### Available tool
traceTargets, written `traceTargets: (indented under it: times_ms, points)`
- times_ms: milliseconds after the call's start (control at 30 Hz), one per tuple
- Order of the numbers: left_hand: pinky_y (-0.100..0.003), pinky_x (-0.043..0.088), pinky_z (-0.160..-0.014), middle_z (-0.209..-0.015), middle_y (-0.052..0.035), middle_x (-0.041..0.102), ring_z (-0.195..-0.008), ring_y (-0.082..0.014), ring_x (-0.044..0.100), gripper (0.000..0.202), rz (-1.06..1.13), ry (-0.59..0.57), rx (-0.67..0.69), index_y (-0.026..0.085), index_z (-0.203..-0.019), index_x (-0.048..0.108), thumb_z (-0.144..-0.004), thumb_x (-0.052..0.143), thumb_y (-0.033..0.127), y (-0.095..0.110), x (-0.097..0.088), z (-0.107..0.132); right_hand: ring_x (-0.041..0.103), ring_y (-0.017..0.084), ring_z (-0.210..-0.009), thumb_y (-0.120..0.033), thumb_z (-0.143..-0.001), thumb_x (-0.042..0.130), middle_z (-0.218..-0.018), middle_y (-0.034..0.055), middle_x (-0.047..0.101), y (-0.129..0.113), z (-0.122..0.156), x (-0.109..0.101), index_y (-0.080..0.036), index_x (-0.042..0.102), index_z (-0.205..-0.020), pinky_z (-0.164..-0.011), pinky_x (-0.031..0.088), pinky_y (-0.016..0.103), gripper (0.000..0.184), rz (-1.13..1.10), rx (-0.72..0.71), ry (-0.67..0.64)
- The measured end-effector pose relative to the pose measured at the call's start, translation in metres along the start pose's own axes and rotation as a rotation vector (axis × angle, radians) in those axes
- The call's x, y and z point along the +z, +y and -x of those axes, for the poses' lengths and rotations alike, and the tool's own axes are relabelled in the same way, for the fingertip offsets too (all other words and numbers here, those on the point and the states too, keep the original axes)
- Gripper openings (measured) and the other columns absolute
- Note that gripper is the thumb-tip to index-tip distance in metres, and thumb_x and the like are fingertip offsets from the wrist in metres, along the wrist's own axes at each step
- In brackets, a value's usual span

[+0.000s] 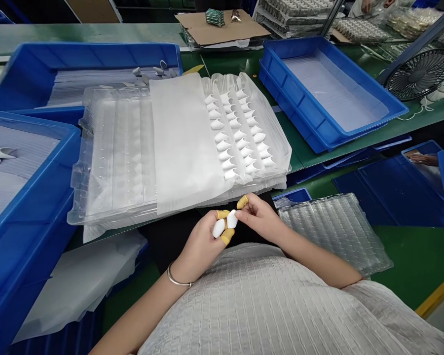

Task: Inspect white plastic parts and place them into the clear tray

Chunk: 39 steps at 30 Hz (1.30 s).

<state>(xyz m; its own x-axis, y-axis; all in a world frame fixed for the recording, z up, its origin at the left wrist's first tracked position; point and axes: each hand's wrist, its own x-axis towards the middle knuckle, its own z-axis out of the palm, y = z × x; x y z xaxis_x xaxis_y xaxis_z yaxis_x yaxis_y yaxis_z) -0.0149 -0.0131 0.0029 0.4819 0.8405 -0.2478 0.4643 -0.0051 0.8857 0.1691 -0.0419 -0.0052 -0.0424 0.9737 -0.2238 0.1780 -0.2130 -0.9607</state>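
Two small smooth white parts, each with a slanted end, are close together in front of my body. My left hand (pixel 203 236), with yellow finger cots, is closed on one white part (pixel 218 228) and also supports the second white part (pixel 232 219). My right hand (pixel 257 216) has its thumb against that second part, its cot-tipped index finger raised a little above it. Just beyond both hands, a clear plastic tray (pixel 113 207) carries rows of similar white parts (pixel 240 138), partly covered by a thin white sheet (pixel 188 148).
Blue bins (pixel 29 177) stand at the left, holding white sheets and a few white parts. Stacked blue bins (pixel 318 113) with sheets sit back right, beside a black fan (pixel 422 74). A clear tray (pixel 333 231) lies lower right. Another person's hand (pixel 424 159) shows at far right.
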Motion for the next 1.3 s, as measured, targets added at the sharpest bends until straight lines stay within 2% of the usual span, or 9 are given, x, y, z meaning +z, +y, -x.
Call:
traceTargets:
  times_ms: [133,200,367,567,700,800,1067,1200,1300]
  points:
    - [-0.029,0.044,-0.063,-0.084,-0.0013,0.063,-0.072,-0.0169,0.057,0.014,-0.144,0.010,0.063,0.019,-0.090,0.058,-0.083,0.061,0.032,0.001,-0.001,0.000,0.042,0.011,-0.060,-0.039,-0.076,0.077,-0.069,-0.0058,0.047,-0.004,0.004,0.006,-0.021,0.048,-0.079,-0.052,0.032,0.023,0.034,0.152,0.025,-0.012]
    - [-0.029,0.044,-0.062,-0.082,-0.0013,0.062,-0.071,-0.0171,0.057,0.014,-0.175,0.017,0.078,0.019,-0.087,0.057,-0.084,0.061,0.031,0.000,-0.002,0.001,0.047,0.012,-0.063,-0.037,-0.082,0.071,-0.070,-0.0043,0.051,-0.003,0.003,0.007,-0.020,0.048,-0.076,-0.054,0.036,0.024,0.029,0.143,0.007,-0.021]
    - [-0.028,0.045,-0.060,-0.082,-0.0006,0.063,-0.069,-0.0164,0.057,0.011,-0.138,0.005,0.070,0.020,-0.091,0.059,-0.081,0.061,0.026,0.001,-0.003,0.003,0.054,0.012,-0.060,-0.039,-0.096,0.049,-0.068,-0.0023,0.056,0.001,-0.001,0.003,-0.019,0.050,-0.077,-0.058,0.044,0.025,0.028,-0.052,0.008,-0.022]
    - [-0.029,0.047,-0.066,-0.090,-0.0015,0.066,-0.075,-0.0166,0.060,0.019,0.000,0.000,0.039,0.021,-0.101,0.060,-0.084,0.061,0.028,-0.003,0.000,0.001,0.052,0.011,-0.057,-0.048,-0.090,0.061,-0.066,-0.0031,0.055,0.005,0.000,0.004,-0.019,0.053,-0.082,-0.053,0.042,0.023,0.032,-0.310,0.117,-0.154]
    - [-0.029,0.050,-0.071,-0.095,-0.0023,0.068,-0.081,-0.0161,0.063,0.032,0.266,-0.038,0.025,0.021,-0.117,0.053,-0.087,0.060,0.029,-0.008,0.003,0.001,0.054,0.010,-0.058,-0.051,-0.087,0.065,-0.068,-0.0030,0.058,0.013,0.000,0.010,-0.018,0.054,-0.082,-0.055,0.041,0.022,0.035,-0.574,0.156,-0.159]
    - [-0.029,0.050,-0.074,-0.098,-0.0026,0.067,-0.084,-0.0155,0.063,0.030,0.313,-0.035,0.038,0.022,-0.115,0.053,-0.087,0.061,0.028,-0.011,0.003,0.002,0.056,0.010,-0.060,-0.050,-0.085,0.068,-0.070,-0.0022,0.061,0.017,-0.001,0.014,-0.018,0.056,-0.084,-0.058,0.041,0.022,0.035,-0.660,0.180,-0.166]
    - [-0.028,0.050,-0.067,-0.100,-0.0036,0.065,-0.076,-0.0147,0.060,0.029,0.192,-0.011,0.055,0.021,-0.113,0.058,-0.084,0.061,0.026,-0.015,0.002,0.004,0.047,0.009,-0.056,-0.046,-0.090,0.061,-0.066,-0.0040,0.053,0.017,-0.005,0.007,-0.018,0.057,-0.082,-0.055,0.037,0.023,0.029,-0.528,0.132,0.003]
    - [-0.027,0.050,-0.066,-0.098,-0.0022,0.065,-0.076,-0.0148,0.060,0.026,0.052,0.003,0.083,0.022,-0.111,0.058,-0.085,0.059,0.025,-0.011,0.002,0.002,0.048,0.011,-0.062,-0.043,-0.087,0.065,-0.071,-0.0047,0.051,0.011,-0.002,0.003,-0.020,0.056,-0.097,-0.058,0.039,0.024,0.027,-0.280,0.071,-0.032]
    - [-0.029,0.049,-0.065,-0.093,-0.0025,0.065,-0.077,-0.0168,0.061,0.021,-0.091,0.006,0.120,0.021,-0.105,0.058,-0.085,0.059,0.026,-0.008,0.003,0.001,0.043,0.010,-0.060,-0.040,-0.078,0.076,-0.068,-0.0067,0.046,0.004,0.002,0.004,-0.020,0.054,-0.090,-0.054,0.035,0.024,0.032,-0.061,0.054,-0.030]
